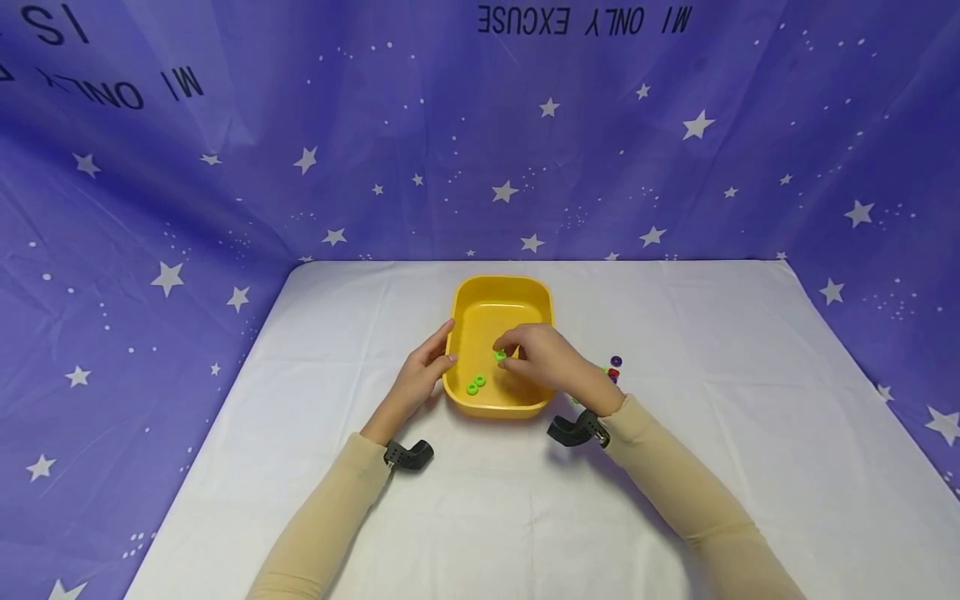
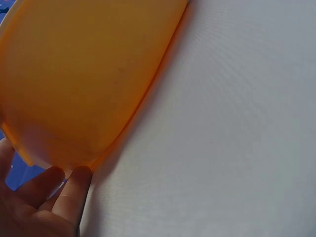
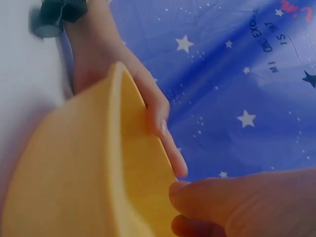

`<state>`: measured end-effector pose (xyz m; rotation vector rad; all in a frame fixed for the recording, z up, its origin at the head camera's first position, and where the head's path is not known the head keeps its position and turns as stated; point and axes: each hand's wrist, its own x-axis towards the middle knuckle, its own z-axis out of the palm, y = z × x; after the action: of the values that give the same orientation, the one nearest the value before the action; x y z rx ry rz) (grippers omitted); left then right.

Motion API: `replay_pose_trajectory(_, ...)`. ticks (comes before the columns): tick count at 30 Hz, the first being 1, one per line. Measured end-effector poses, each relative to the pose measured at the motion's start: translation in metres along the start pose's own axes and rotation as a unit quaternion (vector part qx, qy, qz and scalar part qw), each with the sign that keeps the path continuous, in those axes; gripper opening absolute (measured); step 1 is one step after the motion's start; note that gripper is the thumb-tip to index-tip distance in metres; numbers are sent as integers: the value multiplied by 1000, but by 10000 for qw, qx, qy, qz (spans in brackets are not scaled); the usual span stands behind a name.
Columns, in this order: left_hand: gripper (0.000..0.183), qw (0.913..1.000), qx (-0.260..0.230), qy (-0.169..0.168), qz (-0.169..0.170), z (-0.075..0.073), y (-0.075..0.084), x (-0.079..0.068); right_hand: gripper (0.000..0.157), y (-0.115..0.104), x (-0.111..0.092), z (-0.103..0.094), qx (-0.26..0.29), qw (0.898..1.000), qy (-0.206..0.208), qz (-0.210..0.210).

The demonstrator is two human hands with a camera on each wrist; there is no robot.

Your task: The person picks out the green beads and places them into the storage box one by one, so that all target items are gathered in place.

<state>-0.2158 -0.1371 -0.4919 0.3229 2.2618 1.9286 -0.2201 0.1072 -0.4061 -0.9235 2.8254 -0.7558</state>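
A yellow plastic basin (image 1: 498, 411) sits on the white cloth, with two green ring-shaped beads (image 1: 480, 381) lying near its front left corner. My left hand (image 1: 417, 379) grips the left rim, its thumb over the edge; fingertips (image 2: 79, 175) press the outer wall in the left wrist view. Over the basin, my right hand (image 1: 546, 358) pinches another green bead (image 1: 500, 356) between thumb and fingers. In the right wrist view the right thumb and a finger show beside the basin wall (image 3: 64, 163), and the bead is hidden.
Right of the basin, partly behind my right wrist, lie several small beads, among them a purple one (image 1: 616, 361) and a red one (image 1: 613, 373). Black camera mounts (image 1: 408, 456) stick out from both wrists. A purple star-printed curtain (image 1: 420, 167) rises behind the table.
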Motion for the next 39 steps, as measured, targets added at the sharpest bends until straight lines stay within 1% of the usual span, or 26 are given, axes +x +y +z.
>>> replay_pose_trajectory(6,62,10000,-33,-28,2,-1,0,0,22,-8,8,16,-76,9999,26,-96)
replay_pose_trajectory(11,62,10000,-75,-4,-33,-1,-1,0,20,-9,10,25,-83,10000,-11,17)
replay_pose_trajectory(16,62,10000,-61,6,-26,-1,-1,0,21,-6,11,31,-227,9993,-135,254)
replay_pose_trajectory(19,62,10000,-68,1,-26,-1,0,0,20,-5,12,34,-294,9986,-217,380)
replay_pose_trajectory(28,63,10000,-65,3,-21,-1,1,0,18,-5,12,38,-536,9969,-352,464)
replay_pose_trajectory(33,63,10000,-33,2,-33,-1,1,1,16,-6,11,38,-595,9955,-480,557)
replay_pose_trajectory(39,63,10000,-64,-9,-34,-1,1,1,16,-7,10,39,-604,9949,-589,557)
